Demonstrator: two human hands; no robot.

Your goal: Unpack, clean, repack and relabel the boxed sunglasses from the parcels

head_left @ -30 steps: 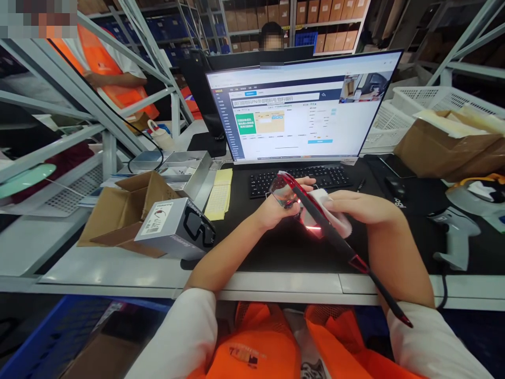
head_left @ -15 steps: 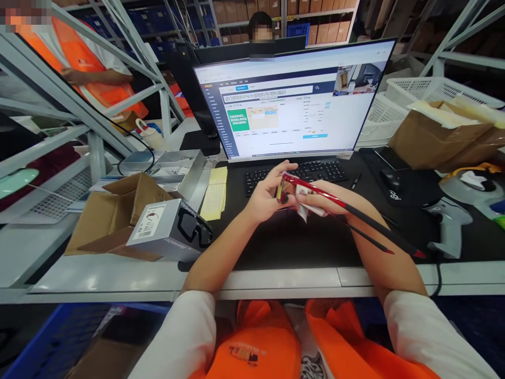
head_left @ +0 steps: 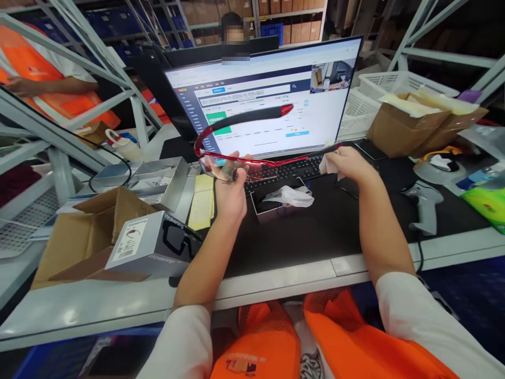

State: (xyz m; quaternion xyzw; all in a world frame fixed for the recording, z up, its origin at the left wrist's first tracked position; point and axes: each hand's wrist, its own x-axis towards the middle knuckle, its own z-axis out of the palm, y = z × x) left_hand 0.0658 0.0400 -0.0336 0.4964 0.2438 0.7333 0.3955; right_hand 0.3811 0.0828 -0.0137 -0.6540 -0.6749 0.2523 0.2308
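Observation:
A pair of red-framed glasses [head_left: 260, 160] with dark temple arms is held up over the keyboard [head_left: 300, 167], unfolded. My left hand [head_left: 232, 192] is closed on the frame at the lens, thumb up. One temple arm [head_left: 252, 117] sticks up in front of the monitor. At the end of the other arm, my right hand [head_left: 349, 163] pinches it together with a crumpled white wrapping [head_left: 330, 164]. Below the glasses, a small open box [head_left: 272, 215] holds a translucent white bag [head_left: 294, 196] and something dark that I cannot make out.
A monitor [head_left: 268, 105] stands behind. At left are an open cardboard box [head_left: 74, 247], a grey glasses box [head_left: 145, 247] and yellow notes [head_left: 202, 202]. A barcode scanner [head_left: 428, 205] and brown paper bags [head_left: 406, 123] are at right. Two people are beyond the desk.
My hands have moved apart, with the glasses now unfolded between them. The right hand has shifted right, pulling the white wrapping along. The small open box has come into view. The view has turned slightly.

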